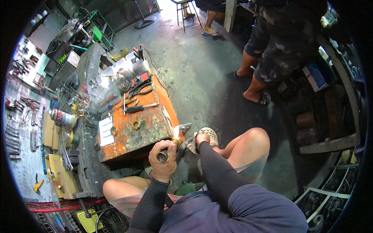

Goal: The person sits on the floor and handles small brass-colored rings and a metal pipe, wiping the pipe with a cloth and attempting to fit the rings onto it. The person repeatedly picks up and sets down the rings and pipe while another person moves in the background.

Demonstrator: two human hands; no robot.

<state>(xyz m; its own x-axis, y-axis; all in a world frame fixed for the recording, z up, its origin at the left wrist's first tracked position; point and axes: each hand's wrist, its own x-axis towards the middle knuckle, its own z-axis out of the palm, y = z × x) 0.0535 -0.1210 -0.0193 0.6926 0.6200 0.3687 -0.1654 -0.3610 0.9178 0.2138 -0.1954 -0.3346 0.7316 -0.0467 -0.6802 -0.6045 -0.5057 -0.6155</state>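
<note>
Beside the near corner of an orange, paint-chipped box, my left hand is closed around a metal tube with its round open end facing up. Just past my fingers shows a brass-coloured fitting, and beyond it a silvery metal part. My right hand is closed on a crumpled greyish rag, close to the fitting. Whether the rag touches the fitting I cannot tell. On the box top lie a brass ring, a second ring and a black-handled screwdriver.
Pliers and plastic tubs crowd the box's far end. A pegboard of tools stands at left. Another person stands at right, by a shelf. A stool and a fan base are at the back.
</note>
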